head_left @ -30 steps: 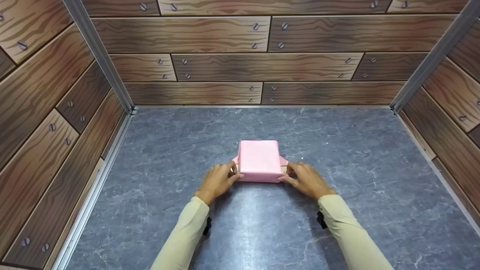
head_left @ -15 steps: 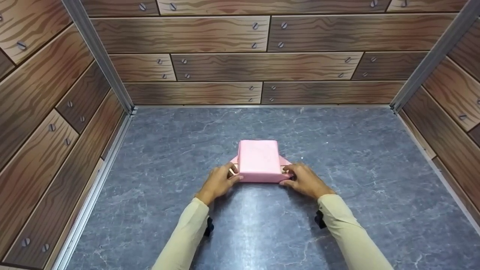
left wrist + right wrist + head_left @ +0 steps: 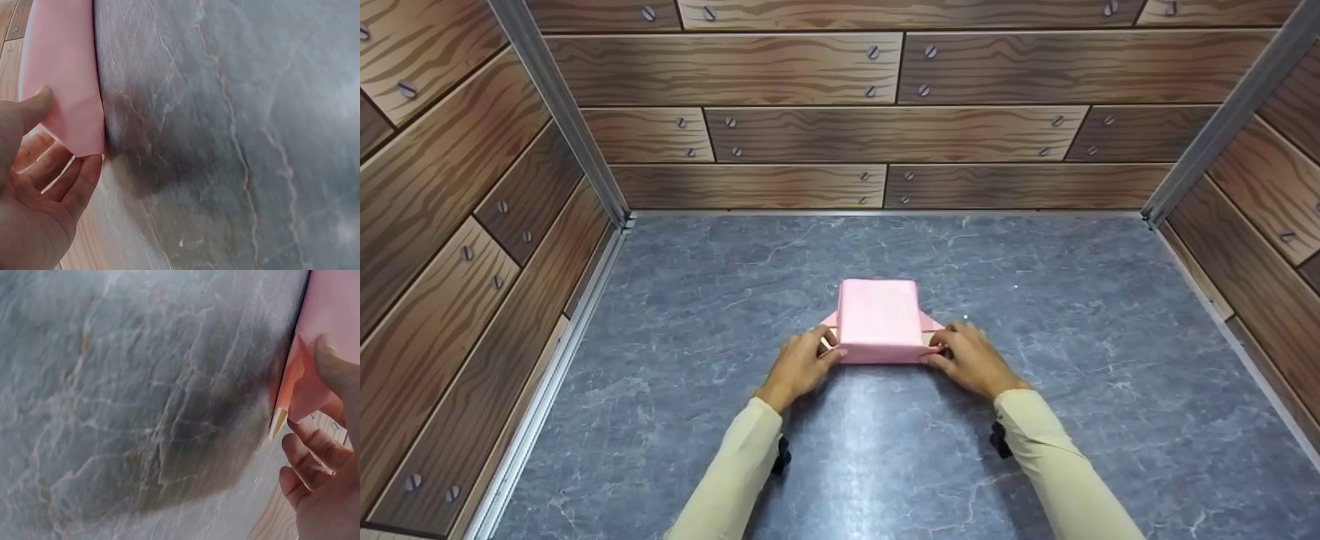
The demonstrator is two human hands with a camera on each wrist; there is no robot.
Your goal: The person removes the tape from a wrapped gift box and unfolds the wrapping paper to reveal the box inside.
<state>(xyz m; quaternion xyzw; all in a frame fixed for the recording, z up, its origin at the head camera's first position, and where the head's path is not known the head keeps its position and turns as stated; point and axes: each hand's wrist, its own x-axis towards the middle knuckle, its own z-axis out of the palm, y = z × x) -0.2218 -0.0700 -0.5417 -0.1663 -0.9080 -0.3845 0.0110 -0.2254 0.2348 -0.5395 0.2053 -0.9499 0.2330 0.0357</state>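
Note:
A box wrapped in pink paper (image 3: 879, 313) lies on the grey marbled table. Loose paper flaps stick out at its left and right ends, with a pale inner side showing. At the near left corner my left hand (image 3: 799, 361) pinches the paper; in the left wrist view its thumb presses the pink flap (image 3: 76, 124) and the fingers lie behind it. My right hand (image 3: 975, 358) holds the near right flap (image 3: 309, 388), thumb on the outer face and fingers behind. A folded strip of that flap shows a pale edge. The box's underside is hidden.
Wood-patterned panels (image 3: 795, 135) enclose the table at the back and both sides, with metal rails (image 3: 562, 112) at the corners. The table surface (image 3: 720, 262) stretches around the box. Black wrist straps (image 3: 1000, 441) show beneath the light sleeves.
The right fingers have shifted slightly at the right flap, which bulged out and now lies flatter between thumb and fingers. Both side flaps spread a little wider than a second ago. The box stays in place.

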